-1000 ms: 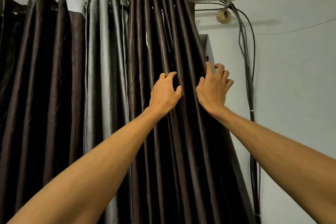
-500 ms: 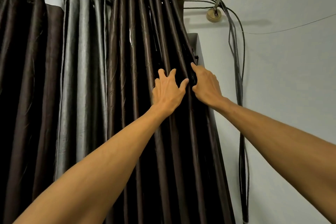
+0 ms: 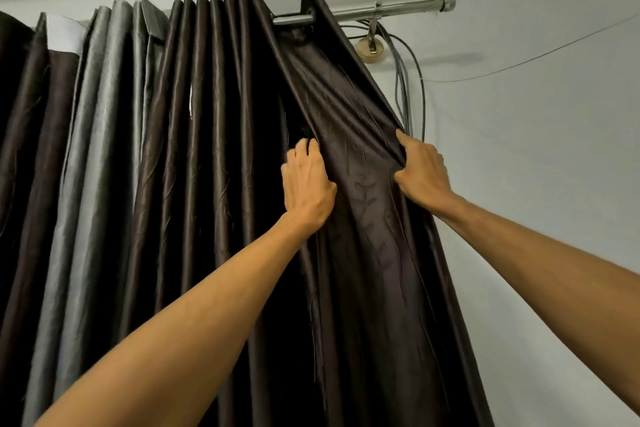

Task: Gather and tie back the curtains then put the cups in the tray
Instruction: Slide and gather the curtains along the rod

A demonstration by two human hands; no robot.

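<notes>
A dark brown pleated curtain hangs from a metal rod and fills the left and middle of the head view. Its right end panel is spread flat between my hands. My right hand grips the panel's right edge, fingers curled into the cloth. My left hand lies on the panel's left fold, fingertips tucked behind a pleat. A grey curtain hangs among the brown folds at the left. No cups and no tray are in view.
A bundle of dark cables drops down the white wall just right of the curtain, below the rod bracket. A thin wire runs off to the right across the wall.
My right hand has moved right with the curtain's edge, pulling the last pleat out flat along the rod. My left hand stayed on the fold. The view has tilted up.
</notes>
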